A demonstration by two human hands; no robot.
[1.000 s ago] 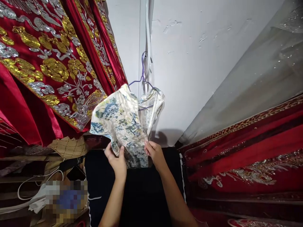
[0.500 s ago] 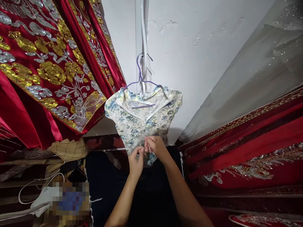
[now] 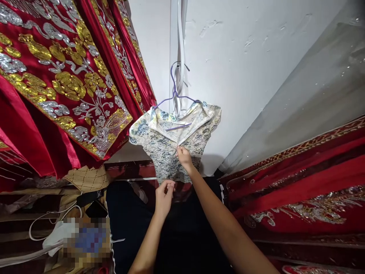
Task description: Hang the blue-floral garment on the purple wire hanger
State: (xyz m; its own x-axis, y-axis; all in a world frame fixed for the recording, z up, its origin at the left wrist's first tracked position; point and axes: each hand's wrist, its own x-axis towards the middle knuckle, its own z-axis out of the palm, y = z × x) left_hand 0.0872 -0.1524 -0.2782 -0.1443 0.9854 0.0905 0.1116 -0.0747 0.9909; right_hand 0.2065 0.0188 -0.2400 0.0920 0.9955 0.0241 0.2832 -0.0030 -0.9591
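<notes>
The top [image 3: 173, 142] hangs on a purple hanger [image 3: 176, 95] from a white strip on the wall [image 3: 242, 76], its long axis running straight down, collar at twelve o'clock and hem at six. It sits right in front of both hands, toward twelve o'clock from them.

The right hand [image 3: 184, 158] is the nearer one: its fingertips pinch the fabric on the centre line of the front, just under the V of the collar. The left hand [image 3: 164, 196] is lower, at about seven o'clock from the right, fingers curled and closed on the bottom edge of the hem (whether it grips a zip tab or only cloth I cannot tell). So the two hands lie one above the other along the same line as the garment's axis.

The top is small and short-sleeved, of shiny pale brocade with blue and yellow-green flowers; its collar flaps lie open.

At nine o'clock hang red robes [image 3: 57, 83] with gold and silver embroidery, and more red cloth [image 3: 299, 182] lies at three to four o'clock.
</notes>
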